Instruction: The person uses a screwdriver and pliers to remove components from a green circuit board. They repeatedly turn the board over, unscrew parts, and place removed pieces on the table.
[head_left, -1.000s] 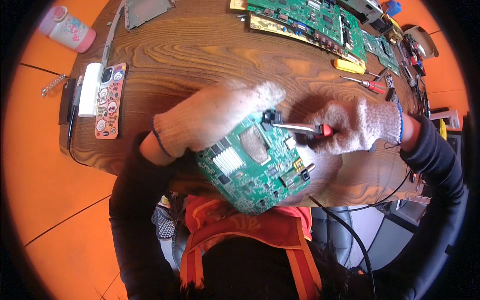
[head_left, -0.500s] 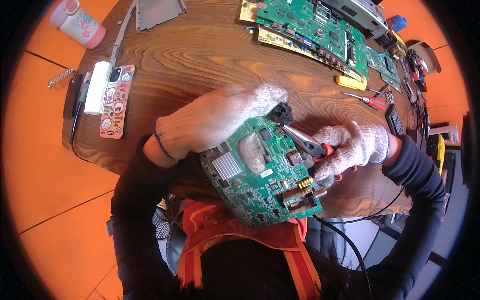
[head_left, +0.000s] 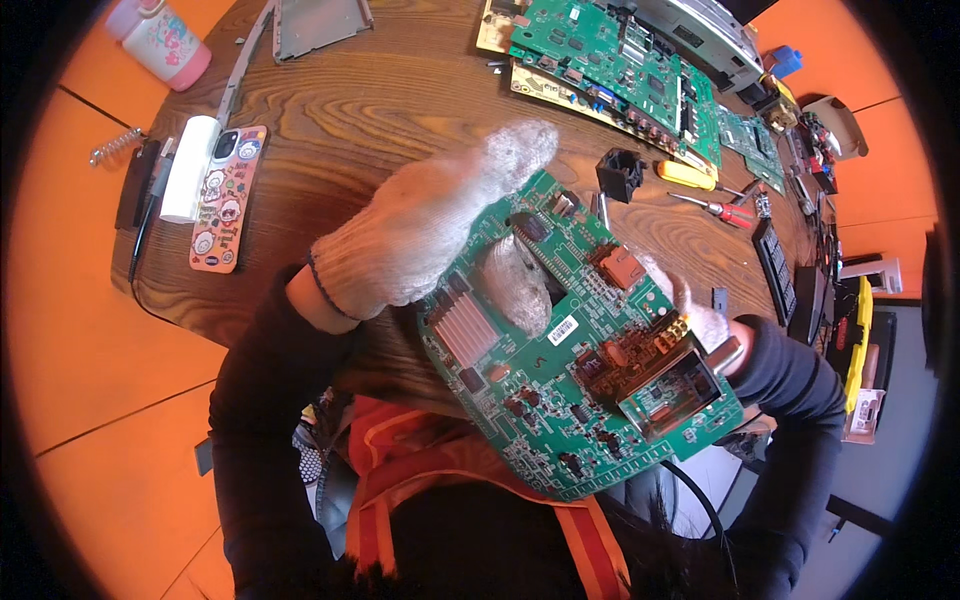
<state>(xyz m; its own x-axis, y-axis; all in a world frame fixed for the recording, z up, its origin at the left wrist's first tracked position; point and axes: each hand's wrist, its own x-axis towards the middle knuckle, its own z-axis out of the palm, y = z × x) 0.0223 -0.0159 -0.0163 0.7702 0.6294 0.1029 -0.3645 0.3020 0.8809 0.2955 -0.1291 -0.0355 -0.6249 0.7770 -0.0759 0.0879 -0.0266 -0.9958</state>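
I am gripping the green circuit board with my gloved left hand, fingers running behind its upper edge and the thumb pressing on its face, so that hand is closed on the board. My right hand is sitting mostly behind the board's right edge; only a bit of white glove is showing there, and I cannot tell whether it is clasping the board or merely resting against it. I am holding the board raised and tilted over the near edge of the wooden table, above my lap.

The table is dark, strongly grained wood, standing on a bright orange floor. On it are lying a phone in a patterned case, a white cylinder just beside it, a pink bottle off the far left edge, more green boards at the far side, a small black part and two screwdrivers.

The board itself is showing a ribbed silver heat sink, a white label, an orange connector, dark chips and a metal-framed module near its lower right corner.
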